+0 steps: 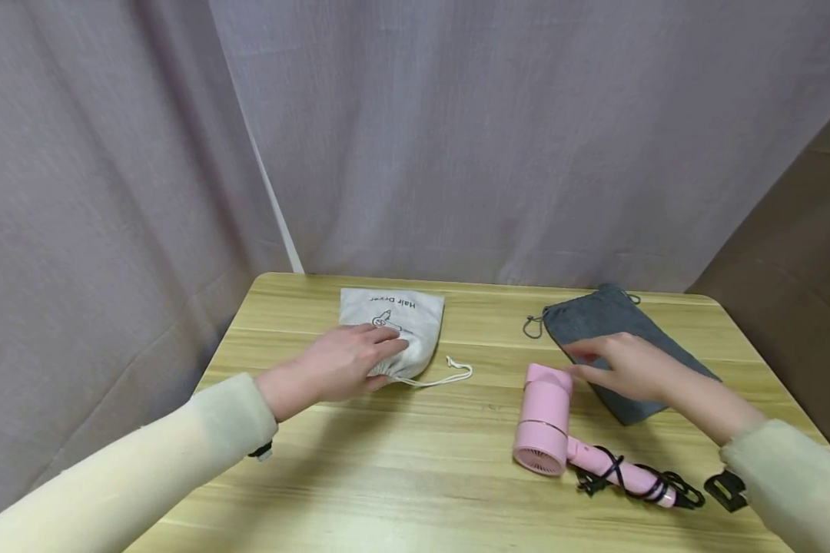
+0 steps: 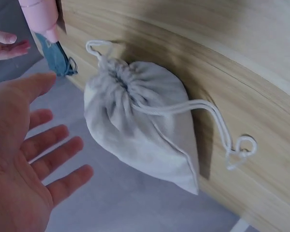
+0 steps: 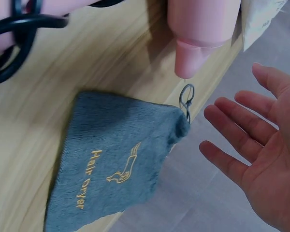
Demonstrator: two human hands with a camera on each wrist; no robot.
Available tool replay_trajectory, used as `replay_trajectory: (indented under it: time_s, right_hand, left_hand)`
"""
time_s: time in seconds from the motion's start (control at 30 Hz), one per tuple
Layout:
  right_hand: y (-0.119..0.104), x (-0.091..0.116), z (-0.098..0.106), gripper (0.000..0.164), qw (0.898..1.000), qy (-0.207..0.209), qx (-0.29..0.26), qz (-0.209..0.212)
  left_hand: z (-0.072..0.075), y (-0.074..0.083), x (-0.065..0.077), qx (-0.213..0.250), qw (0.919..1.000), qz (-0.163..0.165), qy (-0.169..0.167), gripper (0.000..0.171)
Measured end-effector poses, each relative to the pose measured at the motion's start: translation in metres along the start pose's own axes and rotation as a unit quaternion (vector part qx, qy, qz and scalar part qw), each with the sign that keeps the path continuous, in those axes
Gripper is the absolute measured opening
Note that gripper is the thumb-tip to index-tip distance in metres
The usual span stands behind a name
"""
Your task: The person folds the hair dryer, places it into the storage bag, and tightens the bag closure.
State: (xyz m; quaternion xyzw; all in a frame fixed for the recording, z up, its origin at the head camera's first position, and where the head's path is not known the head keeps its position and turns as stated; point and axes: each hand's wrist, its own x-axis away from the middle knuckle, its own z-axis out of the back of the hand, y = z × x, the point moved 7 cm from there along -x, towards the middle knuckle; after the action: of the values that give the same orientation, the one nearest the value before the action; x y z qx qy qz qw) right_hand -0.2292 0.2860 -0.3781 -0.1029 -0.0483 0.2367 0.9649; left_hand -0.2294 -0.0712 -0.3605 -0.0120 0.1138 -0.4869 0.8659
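A light grey drawstring pouch (image 1: 422, 322) printed "Hair Dryer" lies at the table's back left, its white cord (image 2: 193, 106) trailing out. Over its near end hovers my left hand (image 1: 349, 359), fingers spread and apart from the cloth in the left wrist view. A pink hair dryer (image 1: 543, 418) lies right of centre, black cable (image 1: 619, 470) wrapped about its handle. Behind it is a dark blue-grey drawstring pouch (image 3: 116, 154) with gold "Hair Dryer" lettering. My right hand (image 1: 629, 365) is above that pouch, near the dryer's nozzle, its fingers loosely extended and holding nothing.
The wooden table (image 1: 387, 476) has rounded back corners. Grey-mauve curtains (image 1: 456, 138) hang behind and to the left, with a brown surface (image 1: 802, 253) at the right. A black plug (image 1: 728, 488) lies beside my right sleeve.
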Motion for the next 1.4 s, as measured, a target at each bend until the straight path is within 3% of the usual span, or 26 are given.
replay_trajectory:
  time_s: [0.33,0.8,1.1,1.4]
  right_hand:
    - [0.006,0.02,-0.005,0.047,1.0,0.018,0.005,-0.003]
    - [0.017,0.037,-0.015,0.049,0.999,0.034,0.004,-0.034]
    - [0.02,0.045,-0.018,0.052,0.998,0.061,0.003,-0.028]
    - [0.028,0.053,-0.022,0.058,0.996,0.083,0.003,-0.034]
  left_hand:
    - [-0.013,0.032,-0.028,-0.036,0.9954,-0.087,-0.022,0.056]
    - [-0.037,0.08,-0.078,-0.092,0.9826,-0.143,-0.074,0.064]
    - [-0.055,0.109,-0.109,-0.105,0.9737,-0.187,-0.077,0.061]
    - [-0.07,0.131,-0.127,-0.148,0.9609,-0.217,-0.086,0.056]
